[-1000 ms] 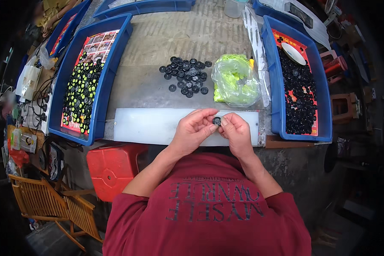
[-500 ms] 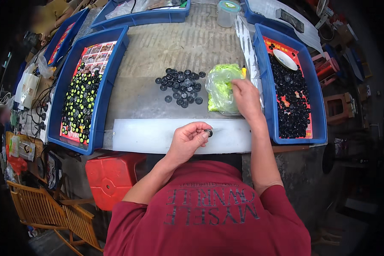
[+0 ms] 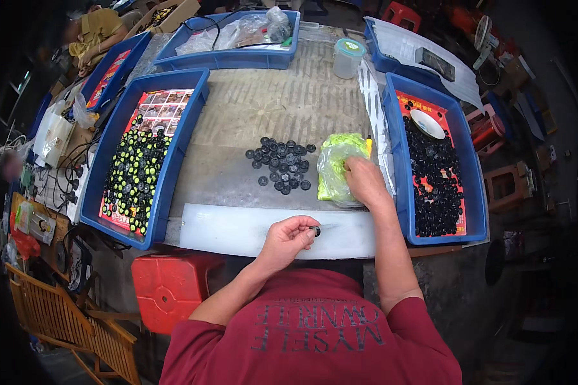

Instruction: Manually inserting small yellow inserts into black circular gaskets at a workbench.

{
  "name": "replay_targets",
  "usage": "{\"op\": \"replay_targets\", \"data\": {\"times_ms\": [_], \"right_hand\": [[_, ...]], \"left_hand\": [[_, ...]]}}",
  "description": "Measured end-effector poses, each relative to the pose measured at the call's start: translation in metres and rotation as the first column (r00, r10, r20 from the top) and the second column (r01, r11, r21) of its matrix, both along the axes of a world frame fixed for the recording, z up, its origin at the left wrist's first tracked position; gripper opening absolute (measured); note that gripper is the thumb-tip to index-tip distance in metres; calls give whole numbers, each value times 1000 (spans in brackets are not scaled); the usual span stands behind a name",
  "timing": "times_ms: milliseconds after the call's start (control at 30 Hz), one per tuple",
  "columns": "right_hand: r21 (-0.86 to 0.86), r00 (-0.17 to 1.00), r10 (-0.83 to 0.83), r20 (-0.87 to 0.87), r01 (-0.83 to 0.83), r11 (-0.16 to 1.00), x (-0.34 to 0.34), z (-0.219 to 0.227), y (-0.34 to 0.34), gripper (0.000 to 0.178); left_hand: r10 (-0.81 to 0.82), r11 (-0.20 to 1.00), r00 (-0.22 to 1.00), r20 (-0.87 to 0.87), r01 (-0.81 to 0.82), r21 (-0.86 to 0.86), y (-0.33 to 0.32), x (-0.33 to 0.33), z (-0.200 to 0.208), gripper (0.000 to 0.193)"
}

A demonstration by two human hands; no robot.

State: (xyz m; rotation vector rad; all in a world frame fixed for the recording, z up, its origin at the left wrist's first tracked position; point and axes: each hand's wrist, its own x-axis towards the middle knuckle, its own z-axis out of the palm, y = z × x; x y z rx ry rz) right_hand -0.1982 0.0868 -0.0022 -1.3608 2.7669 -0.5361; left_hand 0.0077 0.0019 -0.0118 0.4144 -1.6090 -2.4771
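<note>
My left hand [image 3: 285, 246] is closed, with a small black wheel [image 3: 316, 231] pinched between thumb and forefinger over the white strip at the table's near edge. To its right, my right hand [image 3: 370, 184] reaches into a clear plastic bag [image 3: 332, 168] full of small yellow-green pieces. Its fingers are curled together at the bag's mouth; their tips are partly hidden, and I cannot make out what they hold. Left of the bag, a loose group of black wheels [image 3: 281, 163] lies on the grey tabletop.
At left, a blue tray [image 3: 185, 151] holds black wheels with yellow-green centres. The right blue tray [image 3: 399, 186] holds black wheels and a white oval dish [image 3: 428, 124]. A lidded plastic tub [image 3: 348, 61] stands at the back. A red stool [image 3: 167, 292] sits below the table's left front.
The view has tilted, so the table appears lower. My right hand has sunk slightly deeper into the bag. My left hand keeps the black wheel in the same pinch.
</note>
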Motion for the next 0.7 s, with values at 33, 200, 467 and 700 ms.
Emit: {"op": "replay_targets", "data": {"times_ms": [33,200,467,700], "right_hand": [[8,1000,-8,7,8,1000,0,-1,0,10],[-36,1000,0,-16,-1,999,-3,-9,2,9],[-171,1000,22,-5,-23,985,4,1,8,8],[-278,1000,25,-6,-26,960,11,7,14,11]], "left_hand": [[3,1000,1000,-5,-3,-4,0,1,0,17],[11,1000,1000,-2,-11,-11,-1,1,-2,18],[5,1000,1000,-7,-5,-6,1,0,0,17],[13,1000,1000,-7,-13,-3,1,-2,1,17]]}}
